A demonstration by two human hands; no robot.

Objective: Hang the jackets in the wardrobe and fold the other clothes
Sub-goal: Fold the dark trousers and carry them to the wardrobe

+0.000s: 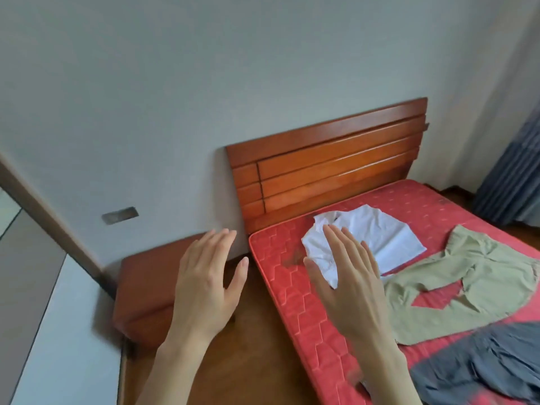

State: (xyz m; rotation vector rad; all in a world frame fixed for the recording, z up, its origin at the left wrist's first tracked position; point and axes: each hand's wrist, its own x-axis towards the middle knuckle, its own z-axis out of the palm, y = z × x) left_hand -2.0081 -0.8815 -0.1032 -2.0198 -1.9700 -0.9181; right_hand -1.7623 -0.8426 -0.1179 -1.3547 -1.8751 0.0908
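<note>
Head camera looks down at both hands raised, empty, fingers straight and spread wide: the left hand [204,276] over the floor beside the bed, the right hand [347,276] above the red mattress [295,305]. On the mattress lie a white shirt [377,232] partly folded near the wooden headboard [330,168], olive trousers [479,276] spread flat, and a grey garment [491,363] nearest. Laid out flat, they seem ready for folding; the reach probably aims at the shirt.

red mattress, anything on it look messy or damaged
The red quilted mattress shows dark scuffed stains near its head-end corner. The khaki trousers lie rumpled and unfolded, the dark grey garment is crumpled, and the white shirt looks only loosely folded.
</note>
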